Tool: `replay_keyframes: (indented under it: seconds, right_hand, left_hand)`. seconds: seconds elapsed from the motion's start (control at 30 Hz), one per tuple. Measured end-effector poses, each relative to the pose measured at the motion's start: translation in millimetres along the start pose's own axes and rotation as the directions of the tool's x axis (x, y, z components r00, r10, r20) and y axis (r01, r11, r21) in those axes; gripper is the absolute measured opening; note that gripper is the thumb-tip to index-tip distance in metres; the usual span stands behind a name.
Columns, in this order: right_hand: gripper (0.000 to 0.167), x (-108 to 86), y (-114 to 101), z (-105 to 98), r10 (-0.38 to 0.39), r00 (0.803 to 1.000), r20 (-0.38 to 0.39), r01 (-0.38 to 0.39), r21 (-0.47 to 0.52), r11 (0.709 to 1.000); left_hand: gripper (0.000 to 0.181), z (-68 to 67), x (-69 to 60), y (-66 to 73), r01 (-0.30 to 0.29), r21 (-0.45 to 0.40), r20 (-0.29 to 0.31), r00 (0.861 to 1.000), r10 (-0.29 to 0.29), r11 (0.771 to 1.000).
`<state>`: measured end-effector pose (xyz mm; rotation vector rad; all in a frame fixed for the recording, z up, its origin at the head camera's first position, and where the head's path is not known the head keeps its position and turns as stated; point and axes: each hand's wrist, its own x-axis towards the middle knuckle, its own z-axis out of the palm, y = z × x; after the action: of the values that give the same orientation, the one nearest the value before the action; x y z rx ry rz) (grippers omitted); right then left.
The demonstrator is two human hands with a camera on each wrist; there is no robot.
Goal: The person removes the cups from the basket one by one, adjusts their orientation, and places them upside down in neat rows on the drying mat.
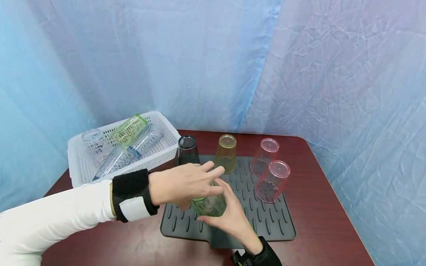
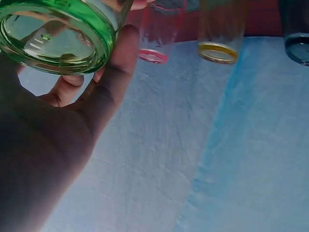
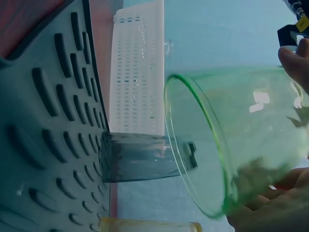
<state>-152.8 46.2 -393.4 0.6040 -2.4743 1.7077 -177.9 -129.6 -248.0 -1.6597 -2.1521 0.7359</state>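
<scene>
Green glass, head view: the green glass (image 1: 213, 207) is held over the grey mat (image 1: 266, 231), nearer the person than the black glass (image 1: 188, 148) and yellow glass (image 1: 226, 151), and left of two pink glasses (image 1: 272, 181).
Right hand, head view: the right hand (image 1: 234, 214) curves thumb and fingers round the glass, gripping it.
Left hand, head view: the left hand (image 1: 188, 183) lies over the glass, fingers spread and fairly straight, hiding much of it.
White basket, head view: the white basket (image 1: 156, 159) holds several overlapping glasses; exact count hard to settle.
Glass base, left wrist view: the thick base (image 2: 53, 41) shows with left-hand digits about it; pressure cannot be told. The upper and left frame edges cut the glass off.
Glass rim, right wrist view: the rim (image 3: 210, 118) faces the mat, apart from it. The base end is cut off; right-hand fingers are hard to separate through the glass.
Step in hand, judged: two-handed handling of the inverted glass above the mat.
Next move, judged: calls for a secure right grip before the left releases, and a level rim before any contact.
</scene>
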Motion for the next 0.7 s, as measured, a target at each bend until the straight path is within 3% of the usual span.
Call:
replay_keyframes:
  seconds: [0.27, 0.4, 0.53, 0.6, 0.7]
  right_hand:
    - [0.088, 0.1, 4.1, 0.7, 0.014, 1.000, -0.004, -0.014, -0.011, 1.000]
    - [0.086, 2.4, 10.0, -1.8, -0.003, 1.000, 0.010, 0.004, -0.031, 1.000]
    - [0.080, 8.2, 17.8, -4.6, -0.004, 1.000, -0.006, 0.003, -0.050, 0.999]
    - [0.080, 11.9, 21.8, -5.6, 0.001, 1.000, -0.026, -0.002, -0.058, 0.998]
    - [0.081, 18.0, 28.0, -7.1, 0.004, 0.998, -0.060, -0.008, -0.067, 0.998]
  left_hand:
    - [0.056, 4.6, 4.6, 2.0, 0.024, -0.041, 0.003, 1.000, -0.024, 0.999]
    - [0.054, 14.2, 2.7, 2.4, 0.056, -0.122, -0.025, 0.998, -0.060, 0.991]
    - [0.069, 26.8, -3.9, -2.2, 0.109, -0.262, -0.075, 0.988, -0.133, 0.959]
    - [0.080, 33.6, -10.3, -6.4, 0.138, -0.333, -0.107, 0.977, -0.183, 0.933]
    - [0.082, 43.3, -23.2, -13.3, 0.177, -0.411, -0.149, 0.955, -0.258, 0.894]
